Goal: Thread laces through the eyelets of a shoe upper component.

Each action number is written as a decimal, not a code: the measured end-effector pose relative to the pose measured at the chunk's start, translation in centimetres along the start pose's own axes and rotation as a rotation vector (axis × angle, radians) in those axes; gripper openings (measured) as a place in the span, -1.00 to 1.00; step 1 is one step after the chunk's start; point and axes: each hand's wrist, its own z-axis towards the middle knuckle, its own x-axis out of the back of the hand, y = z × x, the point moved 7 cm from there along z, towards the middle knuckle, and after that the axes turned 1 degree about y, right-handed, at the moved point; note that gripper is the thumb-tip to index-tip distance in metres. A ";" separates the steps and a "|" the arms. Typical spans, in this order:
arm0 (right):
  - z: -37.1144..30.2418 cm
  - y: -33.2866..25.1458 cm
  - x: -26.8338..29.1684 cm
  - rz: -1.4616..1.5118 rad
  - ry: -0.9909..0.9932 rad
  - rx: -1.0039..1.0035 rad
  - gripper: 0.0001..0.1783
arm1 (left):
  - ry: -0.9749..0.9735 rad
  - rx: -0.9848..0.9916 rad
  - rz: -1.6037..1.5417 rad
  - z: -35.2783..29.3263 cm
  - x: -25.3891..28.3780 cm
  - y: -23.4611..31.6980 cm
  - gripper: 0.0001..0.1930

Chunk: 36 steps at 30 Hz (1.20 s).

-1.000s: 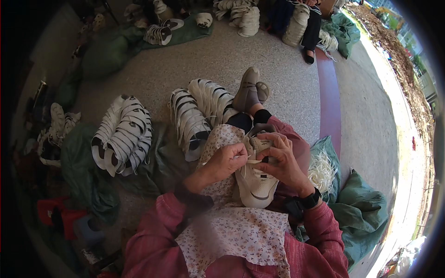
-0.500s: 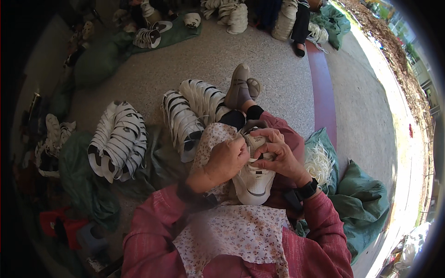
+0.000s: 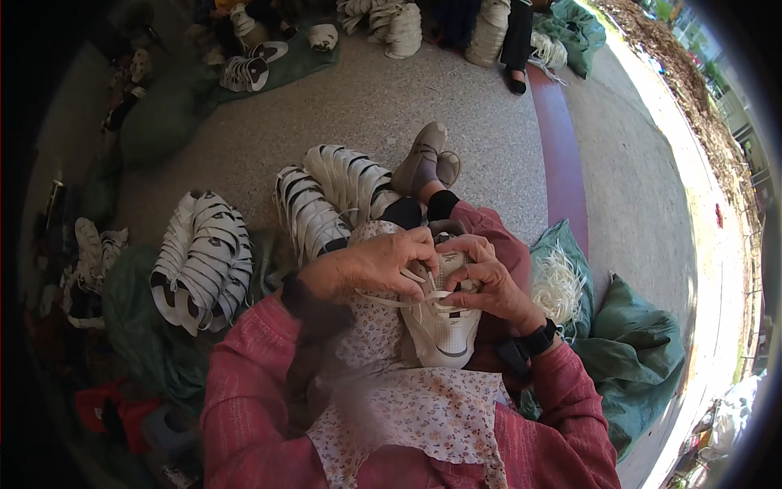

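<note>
A white sneaker (image 3: 445, 336) lies on my lap, its toe toward me. My left hand (image 3: 387, 259) is at the left side of its tongue, thumb and fingers pinched on a white shoelace (image 3: 381, 301). A stretch of that lace trails left over the flowered apron (image 3: 407, 405). On the shoe's right side my right hand (image 3: 492, 284) has its thumb and index finger closed on lace at the lacing. Its other fingers curl over the tongue. The shoe's ankle opening is partly hidden behind my hands.
Stacked white shoe uppers (image 3: 208, 259) stand at the left, and more stacked uppers (image 3: 305, 213) lie beyond my knee. A bundle of white laces (image 3: 557, 285) sits at the right by a green sack (image 3: 635, 346). Other people's legs and shoe stacks (image 3: 401, 33) are at the far side.
My left hand has moved from the tongue down toward the lacing, its wrist swinging left. Lace now shows between the hands and trailing left. The whole view has shifted slightly.
</note>
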 end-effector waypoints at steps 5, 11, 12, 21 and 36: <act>0.4 0.3 -0.1 0.032 -0.015 -0.031 -0.77 | -0.079 -0.015 -0.152 0.2 0.2 -1.2 -0.79; 0.6 -0.2 0.4 -0.032 -0.029 -0.010 -0.82 | 0.066 -0.074 -0.151 -0.5 -0.4 -1.3 -0.83; 0.9 -0.3 0.5 -0.078 -0.029 -0.023 -0.82 | 0.085 -0.068 -0.131 -0.6 -0.4 -1.3 -0.84; 3.7 -3.7 -0.8 -0.481 -0.020 0.130 -0.82 | 0.242 -0.159 -0.207 -1.1 -0.9 -2.0 -0.88; -0.4 2.3 6.5 1.160 0.316 -0.454 -0.71 | 0.162 0.071 -0.112 -0.6 -1.1 0.7 -0.80</act>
